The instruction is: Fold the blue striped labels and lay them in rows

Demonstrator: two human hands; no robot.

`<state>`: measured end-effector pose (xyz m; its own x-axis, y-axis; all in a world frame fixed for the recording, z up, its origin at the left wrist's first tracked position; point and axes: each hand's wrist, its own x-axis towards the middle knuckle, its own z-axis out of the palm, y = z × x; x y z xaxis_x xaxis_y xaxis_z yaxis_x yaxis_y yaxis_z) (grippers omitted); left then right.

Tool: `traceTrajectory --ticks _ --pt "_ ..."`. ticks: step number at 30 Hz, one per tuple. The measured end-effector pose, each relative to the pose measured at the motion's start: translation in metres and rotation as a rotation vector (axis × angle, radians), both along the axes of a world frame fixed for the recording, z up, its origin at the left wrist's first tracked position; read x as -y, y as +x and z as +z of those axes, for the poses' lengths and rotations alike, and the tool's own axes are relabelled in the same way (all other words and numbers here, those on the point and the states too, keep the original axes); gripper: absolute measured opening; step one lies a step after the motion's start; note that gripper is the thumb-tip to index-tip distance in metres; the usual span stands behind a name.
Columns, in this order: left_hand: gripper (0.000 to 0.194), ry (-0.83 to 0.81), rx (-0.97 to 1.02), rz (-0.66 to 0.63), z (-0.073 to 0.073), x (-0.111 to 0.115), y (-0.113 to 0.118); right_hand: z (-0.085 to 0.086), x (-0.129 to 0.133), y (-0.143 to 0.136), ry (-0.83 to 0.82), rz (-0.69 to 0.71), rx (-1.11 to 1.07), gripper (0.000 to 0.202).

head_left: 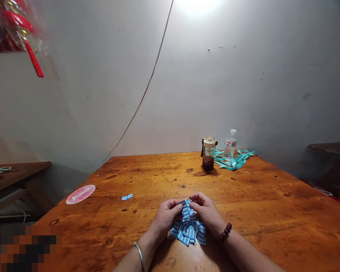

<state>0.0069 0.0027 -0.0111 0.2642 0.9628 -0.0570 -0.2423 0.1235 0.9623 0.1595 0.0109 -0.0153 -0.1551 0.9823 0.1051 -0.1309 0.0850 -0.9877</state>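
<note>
A loose pile of small blue-and-white striped pieces (187, 231) lies near the front of the wooden table. Over its left side, my left hand (166, 217) pinches one striped piece between thumb and fingers; a metal bangle is on that wrist. My right hand (208, 213), with dark red beads at the wrist, pinches another piece just to the right. The two held pieces are close together above the pile; whether they are joined cannot be made out. Apart from the pile, a small striped piece (127, 197) lies flat to the left.
A round pink sign (81, 194) lies at the table's left edge. Toward the back right stand a cup with dark contents (208, 155) and a clear plastic bottle (230, 145), with turquoise ribbon (236, 163) around them. Other tables flank this wooden table (158, 170).
</note>
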Motion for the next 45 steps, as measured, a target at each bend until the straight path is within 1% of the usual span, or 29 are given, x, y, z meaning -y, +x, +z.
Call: traceTrajectory --ticks 3,7,9,15,19,22,24,26,29,31,34,38,41,45 --pt "0.020 -0.006 0.004 0.011 0.000 -0.001 0.000 0.003 0.001 0.001 0.046 -0.039 0.029 0.019" --pt "0.020 -0.008 0.009 -0.012 0.001 0.000 0.000 0.005 0.003 0.003 0.108 -0.079 0.123 0.016" --pt "0.020 -0.008 0.010 -0.020 0.001 0.000 0.000 0.006 0.003 0.002 0.113 -0.082 0.130 0.015" --pt "0.023 -0.031 0.068 -0.033 0.005 0.005 0.001 0.012 0.006 0.001 0.021 -0.009 -0.019 0.015" --pt "0.023 -0.063 0.091 -0.002 0.008 0.007 0.001 0.015 0.007 0.002 -0.013 0.009 -0.074 0.020" --pt "0.022 -0.066 0.096 -0.001 0.008 0.008 0.001 0.014 0.008 0.003 -0.069 0.054 -0.089 0.021" --pt "0.022 -0.062 0.088 -0.010 0.008 0.007 0.001 0.012 0.007 0.004 -0.076 0.079 -0.095 0.022" --pt "0.023 -0.068 0.059 0.007 0.008 0.007 0.001 0.012 0.005 0.005 -0.041 0.063 -0.093 0.021" --pt "0.024 -0.082 -0.029 0.076 0.009 0.005 0.002 0.015 0.002 0.008 0.080 -0.019 -0.071 0.020" --pt "0.024 -0.080 -0.079 0.105 0.009 0.006 0.003 0.018 0.004 0.008 0.145 -0.031 -0.026 0.019" --pt "0.026 -0.068 -0.080 0.056 0.010 0.008 0.005 0.018 0.009 0.003 0.202 -0.017 0.090 0.018" --pt "0.028 -0.077 -0.024 -0.036 0.010 0.012 0.008 0.013 0.013 -0.002 0.274 -0.085 0.228 0.017" --pt "0.028 -0.091 -0.020 -0.045 0.009 0.013 0.008 0.011 0.012 -0.001 0.296 -0.104 0.250 0.017" --pt "0.028 -0.103 -0.018 -0.024 0.010 0.012 0.007 0.012 0.013 -0.001 0.287 -0.091 0.236 0.019"
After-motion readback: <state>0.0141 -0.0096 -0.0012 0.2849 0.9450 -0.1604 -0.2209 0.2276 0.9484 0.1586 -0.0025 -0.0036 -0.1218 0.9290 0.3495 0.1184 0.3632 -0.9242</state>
